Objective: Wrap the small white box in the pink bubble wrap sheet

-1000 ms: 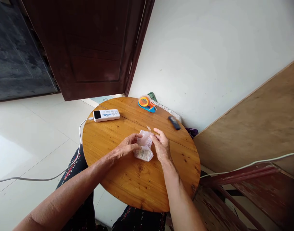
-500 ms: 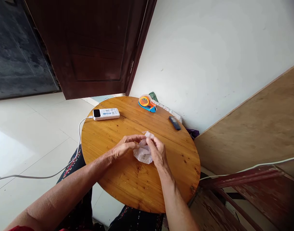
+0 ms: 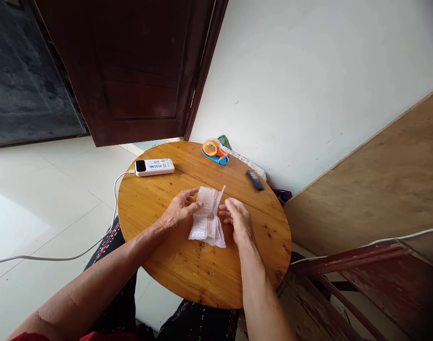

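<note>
A piece of clear bubble wrap [image 3: 206, 199] lies loosely folded over a small pale item [image 3: 211, 229] on the round wooden table [image 3: 159, 199]. The item shows only dimly through the plastic, so I cannot make out its kind. My left hand [image 3: 181, 208] holds the wrap's left edge, thumb on top and index finger at the far corner. Just right of the wrap's raised right edge is my right hand [image 3: 239, 219], fingers loosely bent and apart, holding nothing.
A white device [image 3: 154, 166] with a dark screen and a white cable [image 3: 115, 208] sits at the far left. An orange-and-blue tape dispenser [image 3: 215, 150] stands at the back. A dark blurred object [image 3: 255, 180] lies at the right, near the wall [image 3: 290, 94].
The bubble wrap, bunched between both hands before, is now spread wider and flatter. My right hand has let go and moved right; my left hand has shifted slightly left along the wrap.
</note>
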The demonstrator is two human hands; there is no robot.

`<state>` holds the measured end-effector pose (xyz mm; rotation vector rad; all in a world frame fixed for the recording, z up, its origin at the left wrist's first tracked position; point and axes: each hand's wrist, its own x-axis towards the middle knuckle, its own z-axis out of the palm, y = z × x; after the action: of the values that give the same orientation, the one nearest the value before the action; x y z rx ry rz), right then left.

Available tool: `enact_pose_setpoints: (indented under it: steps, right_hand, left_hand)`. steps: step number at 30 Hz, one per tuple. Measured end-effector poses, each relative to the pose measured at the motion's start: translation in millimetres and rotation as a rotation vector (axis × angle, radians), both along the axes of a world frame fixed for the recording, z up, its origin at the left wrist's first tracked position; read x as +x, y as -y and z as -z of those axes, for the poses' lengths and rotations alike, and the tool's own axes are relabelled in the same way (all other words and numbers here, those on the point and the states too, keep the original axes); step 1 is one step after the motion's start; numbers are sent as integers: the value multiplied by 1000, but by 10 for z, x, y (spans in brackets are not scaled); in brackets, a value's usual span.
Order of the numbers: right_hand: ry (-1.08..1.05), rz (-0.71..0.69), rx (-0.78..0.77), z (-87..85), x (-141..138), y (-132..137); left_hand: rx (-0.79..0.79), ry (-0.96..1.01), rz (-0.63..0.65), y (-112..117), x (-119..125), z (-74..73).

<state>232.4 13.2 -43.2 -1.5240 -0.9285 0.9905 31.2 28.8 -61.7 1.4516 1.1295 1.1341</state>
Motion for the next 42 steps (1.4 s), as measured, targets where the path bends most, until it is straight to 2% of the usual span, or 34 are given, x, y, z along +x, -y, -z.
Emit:
enact_pose_setpoints:
  steps: [3, 5, 10, 16, 18, 20, 23, 25, 28, 32, 34, 39, 42]
  right_hand:
    - [214, -39, 46, 63, -11, 9]
    - [288, -27, 100, 92, -2, 1]
    - [405, 9, 188, 24, -9, 17]
    - [710, -46, 302, -86, -197, 132]
    - [787, -95, 281, -78, -233, 144]
    - [831, -148, 192, -53, -223, 131]
    - [853, -173, 87, -10, -136, 86]
    - [838, -139, 100, 7, -66, 58]
    - [756, -81, 147, 13, 12, 38]
    - [644, -54, 147, 30, 105, 22]
    - [629, -30, 124, 54, 174, 6]
    - [660, 41, 53, 115, 333, -43]
    - [675, 44, 50, 127, 350, -63]
  left_hand:
    - [144, -231, -33, 41, 9, 7]
    - [183, -312, -37, 59, 8, -5]
    - [216, -349, 15, 73, 13, -22]
    - [283, -404, 62, 96, 57, -16]
    - [282, -413, 79, 105, 67, -21]
    - [253, -403, 95, 109, 74, -24]
    - [201, -347, 123, 110, 84, -33]
    - [189, -291, 118, 108, 89, -43]
    - [119, -148, 40, 96, 87, -56]
    - [-188, 247, -91, 34, 53, -40]
    - [-303, 382, -163, -17, 23, -22]
    - [-391, 459, -234, -107, -44, -3]
    - [-378, 473, -268, -105, -57, -26]
